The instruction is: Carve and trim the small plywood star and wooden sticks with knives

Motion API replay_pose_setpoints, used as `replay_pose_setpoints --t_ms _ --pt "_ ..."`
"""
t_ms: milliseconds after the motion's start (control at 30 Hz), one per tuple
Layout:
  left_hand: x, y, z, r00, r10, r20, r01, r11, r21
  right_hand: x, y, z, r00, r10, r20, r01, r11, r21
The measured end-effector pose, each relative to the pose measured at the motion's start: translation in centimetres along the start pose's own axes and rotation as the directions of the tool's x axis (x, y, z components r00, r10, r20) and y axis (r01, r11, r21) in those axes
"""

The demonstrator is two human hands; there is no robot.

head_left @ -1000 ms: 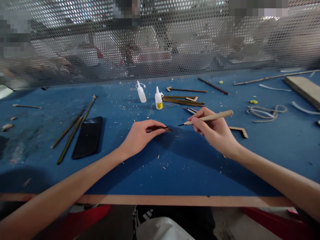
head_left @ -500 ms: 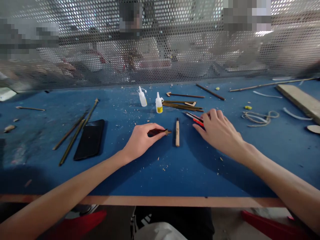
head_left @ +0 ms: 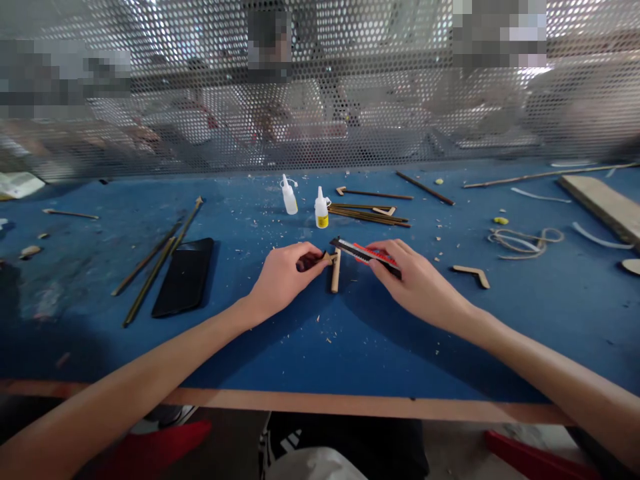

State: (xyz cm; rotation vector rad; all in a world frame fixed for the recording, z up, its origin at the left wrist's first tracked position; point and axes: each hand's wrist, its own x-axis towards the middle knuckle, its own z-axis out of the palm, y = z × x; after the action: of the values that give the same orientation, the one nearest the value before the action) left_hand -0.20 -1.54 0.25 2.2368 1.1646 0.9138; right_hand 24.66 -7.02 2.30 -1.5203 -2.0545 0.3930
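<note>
My left hand (head_left: 285,277) is closed in a pinch on a small brown wooden piece (head_left: 328,257), whose far end sticks out past the fingertips. My right hand (head_left: 417,280) grips a red and black utility knife (head_left: 367,253), its blade pointing left and lying close to the wooden piece. I cannot tell whether the blade touches it. Between the hands lies a short tool with a pale wooden handle (head_left: 335,279), its upper end partly covered by the wooden piece and the knife.
Two white glue bottles (head_left: 321,210) stand beyond my hands, beside several thin brown sticks (head_left: 370,215). A black phone (head_left: 184,277) and more sticks (head_left: 150,283) lie left. Rightward are an L-shaped wooden piece (head_left: 473,272), string (head_left: 525,241) and a board (head_left: 600,203). A perforated metal screen (head_left: 210,143) closes the back.
My right hand has brought the knife left, close to the wooden piece. The wooden-handled tool now lies further left. An L-shaped piece shows where my right hand was.
</note>
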Motion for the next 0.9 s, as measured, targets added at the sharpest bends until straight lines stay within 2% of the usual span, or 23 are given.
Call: replay_pose_setpoints --t_ms 200,333,467,700,900 --pt "0.1 -0.2 0.3 0.998 0.057 0.031 -0.063 0.967 0.248 -0.8 -1.3 0.1 1.0 0.024 0.02 -0.024 0.999 -0.044" --pt "0.1 -0.2 0.4 0.994 0.065 0.086 -0.092 0.927 0.365 -0.9 -1.4 0.3 0.999 -0.045 -0.007 0.044 0.995 -0.085" --pt "0.0 -0.1 0.5 0.994 0.05 0.102 -0.088 0.903 0.42 -1.0 -1.1 0.6 0.994 -0.11 -0.015 0.109 0.992 -0.064" --pt "-0.3 0.0 0.7 0.991 0.085 0.106 -0.126 0.868 0.48 -1.0 -1.2 1.1 0.99 -0.143 -0.005 0.142 0.988 -0.068" --pt "-0.3 -0.1 0.8 0.987 0.008 0.159 -0.095 0.833 0.545 -1.2 -1.0 1.0 0.987 -0.159 0.013 0.159 0.976 -0.149"
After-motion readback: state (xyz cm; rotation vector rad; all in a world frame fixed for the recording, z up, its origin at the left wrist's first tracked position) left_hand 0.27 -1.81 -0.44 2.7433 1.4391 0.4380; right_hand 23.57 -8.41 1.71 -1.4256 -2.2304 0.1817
